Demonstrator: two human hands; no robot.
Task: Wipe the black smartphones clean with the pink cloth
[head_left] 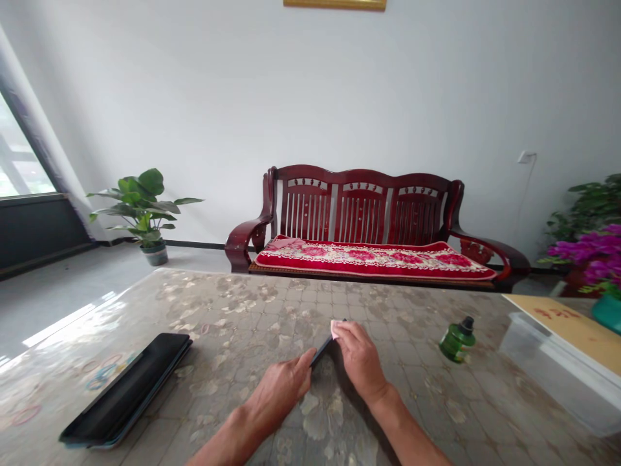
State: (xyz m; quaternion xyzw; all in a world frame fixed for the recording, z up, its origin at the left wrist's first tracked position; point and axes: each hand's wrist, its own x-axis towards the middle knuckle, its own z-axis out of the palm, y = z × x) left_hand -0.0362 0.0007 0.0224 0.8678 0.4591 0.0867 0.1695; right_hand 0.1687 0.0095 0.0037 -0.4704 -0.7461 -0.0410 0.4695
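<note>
My left hand point(286, 380) is closed round the near end of a thin dark flat object point(321, 353), held tilted above the table and seen nearly edge-on. I cannot make out its exact kind. At the object's far end, my right hand point(359, 356) pinches a small pale pink cloth or tissue point(334, 329) against it. The fingertips on the far side are partly hidden.
A patterned cloth covers the table point(228, 388). On the left lie a long black flat item point(129, 388) and several coloured bands point(104, 374). To the right are a green bottle point(457, 340), a clear plastic box point(548, 375) and a tan board point(567, 323). Behind stands a wooden bench point(361, 207).
</note>
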